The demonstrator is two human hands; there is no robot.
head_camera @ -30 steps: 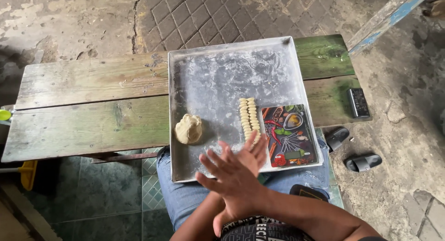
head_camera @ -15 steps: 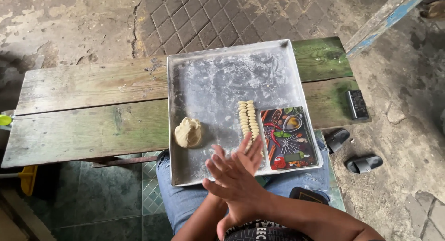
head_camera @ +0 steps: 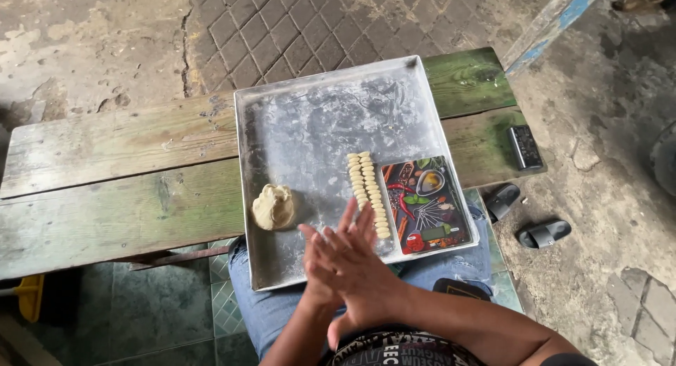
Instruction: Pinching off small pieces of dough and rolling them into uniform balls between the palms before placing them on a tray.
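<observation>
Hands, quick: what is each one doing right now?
Left hand: flat, pressed palm to palm under the right; anything between is hidden.
Right hand: flat on top, fingers spread.

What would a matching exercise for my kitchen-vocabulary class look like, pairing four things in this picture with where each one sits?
Things:
1. dough lump
2. rows of small dough pieces
3. kitchen scale
4. pair of sandals

Places:
A. on the ground right of the bench
B. lower right corner of the metal tray
C. left side of the tray, near its lower edge
D. middle of the tray, just left of the scale

Pairs: 1-C, 2-D, 3-B, 4-A
</observation>
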